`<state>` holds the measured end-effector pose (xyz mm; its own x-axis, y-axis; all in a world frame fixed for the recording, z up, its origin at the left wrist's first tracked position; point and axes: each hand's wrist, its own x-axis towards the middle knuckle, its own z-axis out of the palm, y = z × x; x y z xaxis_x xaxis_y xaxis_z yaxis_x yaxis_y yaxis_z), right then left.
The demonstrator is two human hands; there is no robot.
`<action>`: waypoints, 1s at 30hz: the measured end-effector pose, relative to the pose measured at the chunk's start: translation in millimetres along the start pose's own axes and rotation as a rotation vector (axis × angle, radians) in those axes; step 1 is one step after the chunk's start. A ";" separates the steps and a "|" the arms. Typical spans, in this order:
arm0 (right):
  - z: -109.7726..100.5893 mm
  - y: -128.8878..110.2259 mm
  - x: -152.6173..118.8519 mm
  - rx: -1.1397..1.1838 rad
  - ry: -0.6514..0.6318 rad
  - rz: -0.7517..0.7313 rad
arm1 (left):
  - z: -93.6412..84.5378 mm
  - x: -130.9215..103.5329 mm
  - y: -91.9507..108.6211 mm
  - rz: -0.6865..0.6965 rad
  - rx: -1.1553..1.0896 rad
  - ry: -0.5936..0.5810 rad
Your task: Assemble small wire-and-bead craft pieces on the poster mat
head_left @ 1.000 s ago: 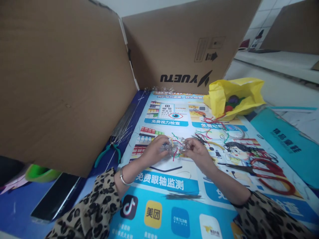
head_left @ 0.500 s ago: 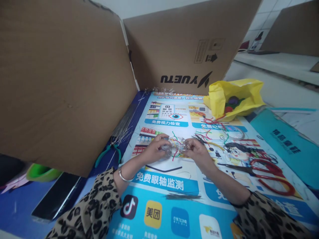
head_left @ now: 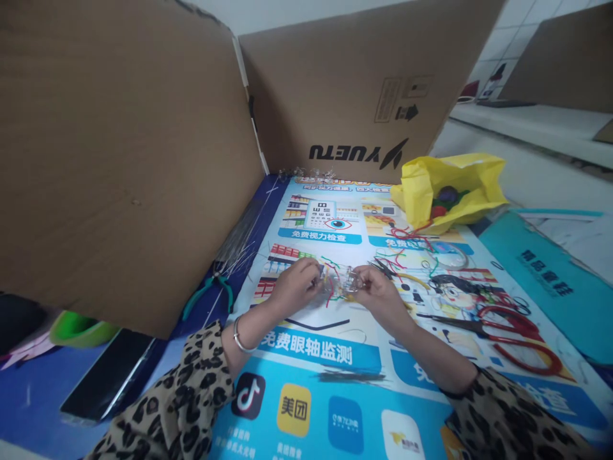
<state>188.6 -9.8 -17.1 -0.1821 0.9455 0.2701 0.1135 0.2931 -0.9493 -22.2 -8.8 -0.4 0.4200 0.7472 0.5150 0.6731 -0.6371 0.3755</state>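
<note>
In the head view, with the clock set around the piece in hand and twelve away from the person, a see-through silvery wirework piece (head_left: 341, 284) sits between both hands near mid-table. The left hand (head_left: 301, 282) pinches its nine o'clock end between thumb and fingers, and the right hand (head_left: 378, 292) grips its three o'clock end the same way.

Red and green strands (head_left: 330, 295) show on it, so the threading looks at least begun. Their loose ends stick out, which suggests that tying off or trimming remains. How firmly they are fastened is hidden by the fingers and blur.

At about half past eleven, a cluster of small wire pieces (head_left: 309, 173) lies by the cardboard; they may be finished ones, but are too small to judge.

Plenty of material seems left: a wire bundle (head_left: 242, 233) at ten, a smaller bundle of wires (head_left: 352, 377) at six, and cut threads (head_left: 398, 257) between two and three. Teal-handled pliers (head_left: 216, 279) at nine and red-handled scissors (head_left: 487, 329) past three lie out of hand. A yellow bag (head_left: 417, 185) between one and two holds purple and red balls.
</note>
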 end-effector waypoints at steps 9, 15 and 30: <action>7.7 -6.1 3.3 0.127 0.054 0.048 | -5.8 6.3 4.5 -0.149 0.211 0.155; 10.8 -12.2 10.6 0.296 0.065 0.163 | -4.6 4.9 0.3 -0.155 0.033 0.297; 9.3 -24.2 12.7 0.562 -0.179 0.311 | -17.9 1.5 2.6 -0.104 -0.194 0.444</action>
<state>174.5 -6.2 7.8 -0.3877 0.9217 -0.0151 -0.3307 -0.1543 -0.9310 -30.8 -12.7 15.1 0.0283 0.6827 0.7302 0.5545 -0.6185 0.5568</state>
